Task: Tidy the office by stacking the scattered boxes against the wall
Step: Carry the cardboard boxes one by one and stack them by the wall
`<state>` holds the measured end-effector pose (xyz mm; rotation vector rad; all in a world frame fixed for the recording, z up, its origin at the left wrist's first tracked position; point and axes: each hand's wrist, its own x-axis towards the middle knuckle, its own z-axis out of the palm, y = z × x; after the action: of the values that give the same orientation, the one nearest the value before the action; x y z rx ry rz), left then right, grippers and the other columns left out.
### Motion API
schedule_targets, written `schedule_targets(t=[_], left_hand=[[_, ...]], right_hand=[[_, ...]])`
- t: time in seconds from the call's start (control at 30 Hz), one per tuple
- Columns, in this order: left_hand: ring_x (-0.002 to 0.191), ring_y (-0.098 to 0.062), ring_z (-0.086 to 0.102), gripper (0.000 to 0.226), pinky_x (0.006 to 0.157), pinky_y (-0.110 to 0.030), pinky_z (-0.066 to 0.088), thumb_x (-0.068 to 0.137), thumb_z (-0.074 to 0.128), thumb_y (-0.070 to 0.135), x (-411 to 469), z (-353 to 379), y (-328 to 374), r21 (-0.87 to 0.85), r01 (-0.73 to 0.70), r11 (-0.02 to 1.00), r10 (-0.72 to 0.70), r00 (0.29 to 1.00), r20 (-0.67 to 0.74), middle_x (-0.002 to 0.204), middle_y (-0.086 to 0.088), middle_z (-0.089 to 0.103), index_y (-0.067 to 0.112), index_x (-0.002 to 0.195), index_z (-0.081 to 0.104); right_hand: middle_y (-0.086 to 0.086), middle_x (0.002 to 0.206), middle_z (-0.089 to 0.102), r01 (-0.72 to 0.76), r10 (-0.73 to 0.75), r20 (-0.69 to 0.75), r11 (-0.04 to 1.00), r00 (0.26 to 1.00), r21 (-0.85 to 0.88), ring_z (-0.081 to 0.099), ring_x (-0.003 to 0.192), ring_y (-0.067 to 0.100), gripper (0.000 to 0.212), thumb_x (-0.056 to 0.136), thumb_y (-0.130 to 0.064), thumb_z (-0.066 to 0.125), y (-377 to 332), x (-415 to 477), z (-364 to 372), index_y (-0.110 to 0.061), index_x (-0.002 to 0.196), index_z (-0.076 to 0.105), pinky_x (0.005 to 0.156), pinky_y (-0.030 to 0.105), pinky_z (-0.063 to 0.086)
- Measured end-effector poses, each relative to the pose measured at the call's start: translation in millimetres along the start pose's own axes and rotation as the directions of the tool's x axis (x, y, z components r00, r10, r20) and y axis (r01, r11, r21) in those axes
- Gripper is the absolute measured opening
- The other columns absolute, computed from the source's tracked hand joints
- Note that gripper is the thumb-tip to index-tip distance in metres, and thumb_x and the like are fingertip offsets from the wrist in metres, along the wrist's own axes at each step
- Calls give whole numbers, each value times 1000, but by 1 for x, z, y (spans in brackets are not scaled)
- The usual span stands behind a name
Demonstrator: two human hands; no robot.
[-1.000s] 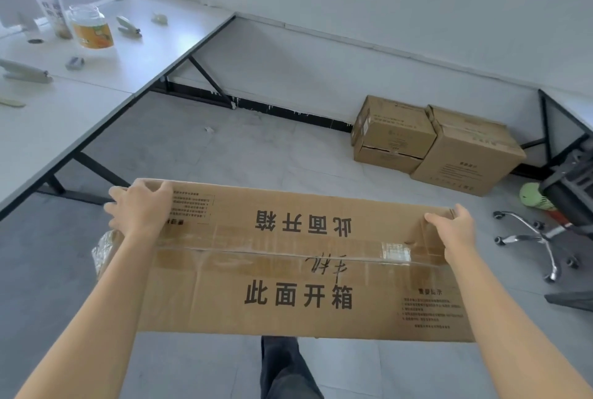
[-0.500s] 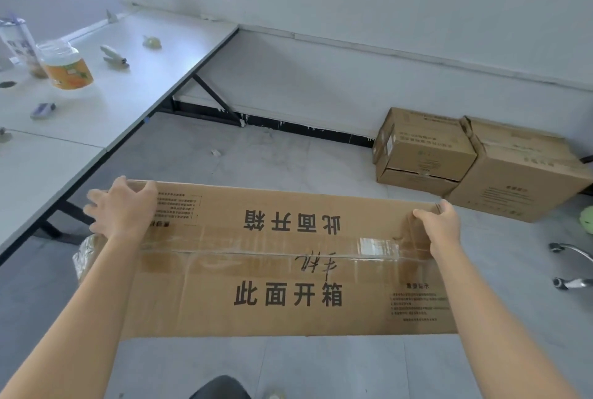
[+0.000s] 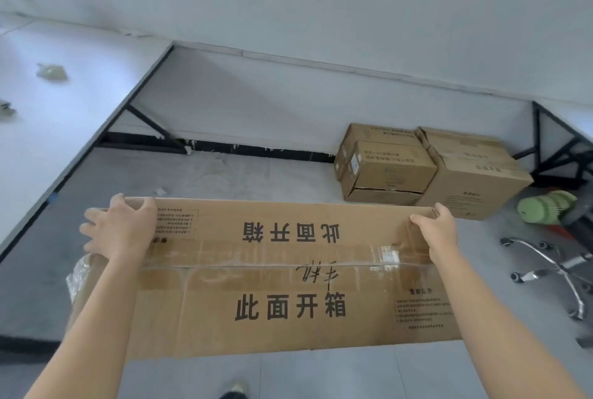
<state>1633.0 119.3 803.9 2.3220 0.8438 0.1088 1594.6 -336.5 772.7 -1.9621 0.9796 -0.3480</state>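
Head view: left hand (image 3: 120, 226) and right hand (image 3: 438, 226) each grip a far corner of the long cardboard box (image 3: 288, 276). Against the far wall (image 3: 321, 13) sit other boxes (image 3: 388, 170).

Both arms were stretched fwd, forearms bare. L hand (image 3: 120, 226) gripped the long box (image 3: 288, 279) at its far-left corner, fingers spread round the end. R hand (image 3: 438, 226) gripped the far-right corner, fingers curled over the edge.
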Motion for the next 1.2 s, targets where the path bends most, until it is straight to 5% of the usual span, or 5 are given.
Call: schedule_targets(t=[0.3, 0.63, 1.2], left_hand=[[126, -39, 29, 48, 103, -53, 24, 90, 41, 35, 38, 97, 135, 10, -141, 990, 137, 976, 170, 131, -29, 39, 3, 125, 47], [127, -37, 28, 46, 103, -50, 23, 91, 42, 39, -20, 230, 331, 3, -308, 952, 299, 928, 221, 131, -24, 43, 3, 117, 54], [129, -41, 32, 53, 109, -52, 17, 91, 41, 32, -63, 416, 587, -265, -419, 869, 479, 847, 231, 143, -17, 34, 18, 142, 35]], right_hand=[[8, 144, 39, -111, 115, -251, 993, 961, 30, 37, 131, 31, 65, 84, -18, 64, 12, 59, -51, -15, 141, 36, 112, 50, 25], [8, 140, 43, -156, 197, -379, 978, 904, 136, 41, 124, 34, 61, 80, -25, 65, 38, 219, -149, -25, 136, 42, 106, 52, 32], [5, 139, 38, -81, 164, -551, 982, 818, 171, 39, 124, 31, 57, 81, -24, 64, 7, 466, -259, -32, 134, 42, 106, 55, 31]])
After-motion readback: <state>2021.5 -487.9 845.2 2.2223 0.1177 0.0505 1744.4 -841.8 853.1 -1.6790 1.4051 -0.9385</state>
